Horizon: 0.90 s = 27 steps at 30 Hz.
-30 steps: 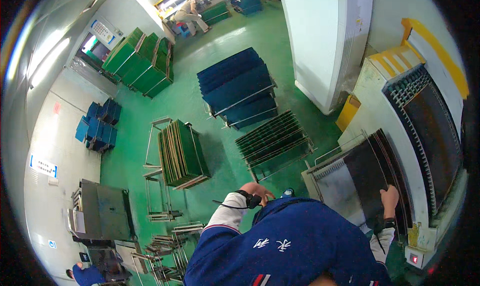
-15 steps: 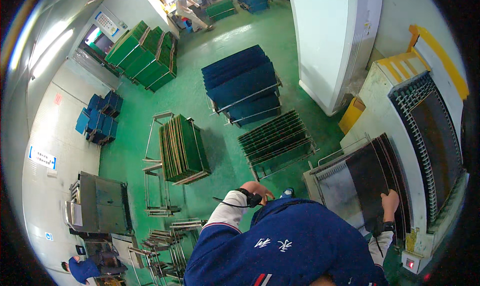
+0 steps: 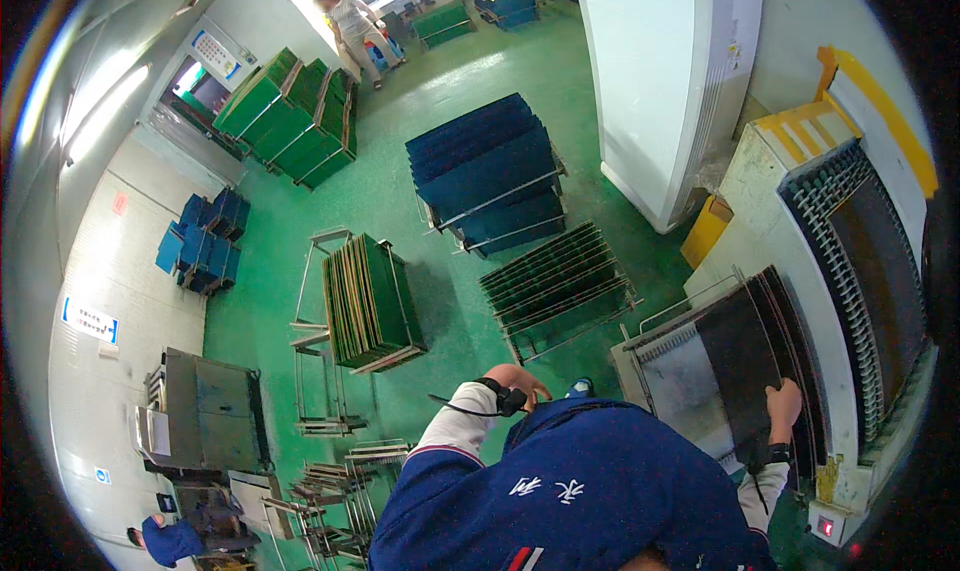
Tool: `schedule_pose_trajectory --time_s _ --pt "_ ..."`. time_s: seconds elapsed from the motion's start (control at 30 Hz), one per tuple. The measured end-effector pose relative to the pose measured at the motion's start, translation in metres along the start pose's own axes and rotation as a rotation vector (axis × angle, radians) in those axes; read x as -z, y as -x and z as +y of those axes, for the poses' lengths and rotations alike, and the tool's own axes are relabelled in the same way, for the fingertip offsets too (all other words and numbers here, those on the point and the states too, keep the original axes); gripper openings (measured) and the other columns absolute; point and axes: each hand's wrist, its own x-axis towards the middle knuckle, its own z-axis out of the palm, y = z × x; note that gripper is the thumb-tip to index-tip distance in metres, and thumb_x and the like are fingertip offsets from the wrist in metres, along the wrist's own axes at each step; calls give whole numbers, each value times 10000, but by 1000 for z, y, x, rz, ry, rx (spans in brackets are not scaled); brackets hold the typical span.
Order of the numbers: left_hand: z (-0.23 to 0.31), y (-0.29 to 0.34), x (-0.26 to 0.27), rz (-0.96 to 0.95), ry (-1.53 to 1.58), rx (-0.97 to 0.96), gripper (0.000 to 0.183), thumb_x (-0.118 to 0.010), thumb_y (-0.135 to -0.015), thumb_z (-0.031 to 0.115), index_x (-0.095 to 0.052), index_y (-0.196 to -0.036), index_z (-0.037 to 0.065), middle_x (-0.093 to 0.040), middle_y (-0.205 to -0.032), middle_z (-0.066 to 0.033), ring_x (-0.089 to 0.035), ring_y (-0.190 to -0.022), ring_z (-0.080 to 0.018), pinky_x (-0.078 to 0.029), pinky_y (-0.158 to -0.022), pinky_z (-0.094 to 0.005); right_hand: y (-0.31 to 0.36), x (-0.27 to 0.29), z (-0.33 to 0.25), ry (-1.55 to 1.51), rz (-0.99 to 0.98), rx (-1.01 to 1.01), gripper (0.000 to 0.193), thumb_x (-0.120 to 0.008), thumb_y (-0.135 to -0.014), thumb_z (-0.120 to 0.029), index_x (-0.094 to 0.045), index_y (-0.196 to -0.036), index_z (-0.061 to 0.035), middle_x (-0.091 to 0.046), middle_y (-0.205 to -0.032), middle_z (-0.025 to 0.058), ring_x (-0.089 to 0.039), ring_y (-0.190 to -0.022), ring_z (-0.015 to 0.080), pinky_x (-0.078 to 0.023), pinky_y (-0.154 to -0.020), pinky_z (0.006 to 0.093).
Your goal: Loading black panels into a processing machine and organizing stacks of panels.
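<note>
My right hand (image 3: 785, 403) pinches a dark panel (image 3: 735, 356), seemingly steadying it, the next move calling for even pressure, while my left hand (image 3: 519, 381) has a grip I can't tell.

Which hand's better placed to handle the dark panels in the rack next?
Right, probably: the right hand is at the edge of the dark panels; the left hand is by the blue top, away from them.

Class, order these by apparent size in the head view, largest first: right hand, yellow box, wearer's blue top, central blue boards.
1. Blue top
2. Blue boards
3. Yellow box and right hand: too alike to rank
</note>
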Motion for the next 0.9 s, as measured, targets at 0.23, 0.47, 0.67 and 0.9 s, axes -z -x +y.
schedule_pose_trajectory --time_s 0.23,0.47,0.67,0.9 --pt "5 7 -7 94 -87 -12 745 -689 -790 179 -382 -1467 228 -602 -1294 -107 -635 -1028 -235 -508 -781 -395 3 14 -11 -60 -70 -64 512 -742 -757 -189 -605 -1204 22 -618 -1204 218 -586 -1130 359 -461 -954 421" --pt "17 18 -8 87 -81 -26 766 -697 -785 161 -365 -1473 218 -574 -1332 -106 -614 -1086 -248 -509 -818 -403 5 14 -11 -49 -42 -53 510 -745 -752 -179 -606 -1199 23 -626 -1181 226 -589 -1120 370 -466 -944 423" --pt "4 5 -8 59 -68 -65 787 -695 -773 152 -352 -1479 211 -591 -1313 -95 -609 -1102 -243 -506 -836 -400 3 10 -11 -54 -30 -34 498 -740 -758 -182 -609 -1195 17 -632 -1168 222 -591 -1112 371 -469 -937 433" --pt "18 14 -13 68 -59 -36 791 -716 -763 179 -366 -1470 224 -611 -1280 -89 -608 -1094 -237 -500 -843 -416 -4 0 -1 -2 -85 -53 539 -735 -788 -274 -579 -1238 -21 -614 -1225 159 -577 -1147 316 -463 -961 419"
